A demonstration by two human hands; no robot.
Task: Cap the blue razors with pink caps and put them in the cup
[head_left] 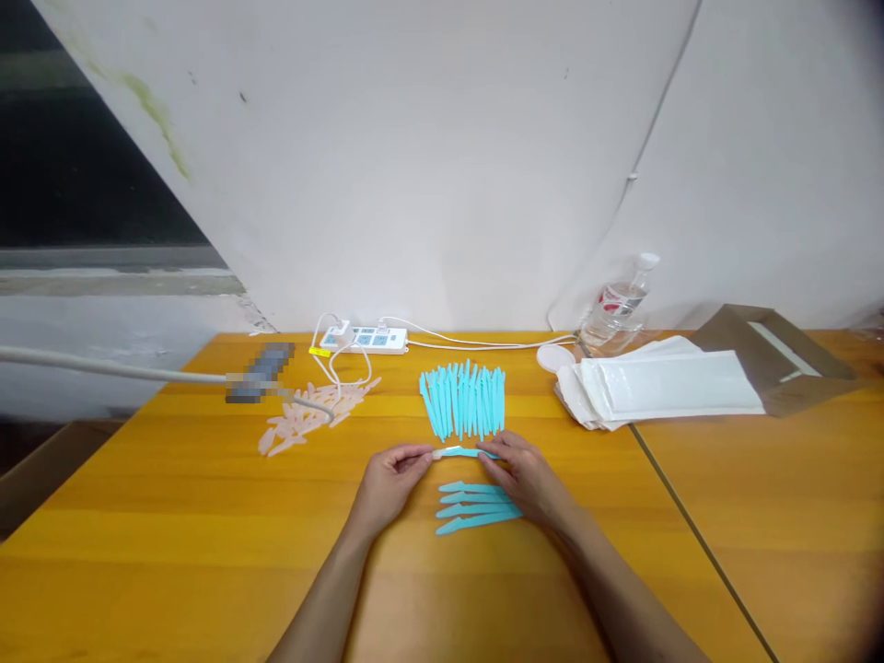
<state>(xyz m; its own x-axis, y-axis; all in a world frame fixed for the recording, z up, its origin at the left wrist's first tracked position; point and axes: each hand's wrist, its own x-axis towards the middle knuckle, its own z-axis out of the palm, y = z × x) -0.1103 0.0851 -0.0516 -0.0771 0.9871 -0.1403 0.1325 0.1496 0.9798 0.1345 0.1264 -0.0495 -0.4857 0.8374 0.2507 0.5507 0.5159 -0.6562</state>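
A turquoise eyebrow razor (464,452) lies level between my two hands, just over the table. My right hand (526,471) pinches its handle end. At its blade end, my left hand (388,481) pinches a small pale translucent cap (437,454); whether the cap is fully on the blade I cannot tell. Below the hands, several turquoise razors (476,510) lie side by side with their blade ends to the left, partly under my right hand. Beyond the hands, a row of more razors (464,398) lies with the handles pointing toward and away from me.
Pale pink caps (304,419) are heaped at the left, crossed by a cable. A power strip (373,340) sits by the wall. To the right are white padded mailers (677,385), a water bottle (618,304), a round white lid (555,357) and a brown paper bag (752,359).
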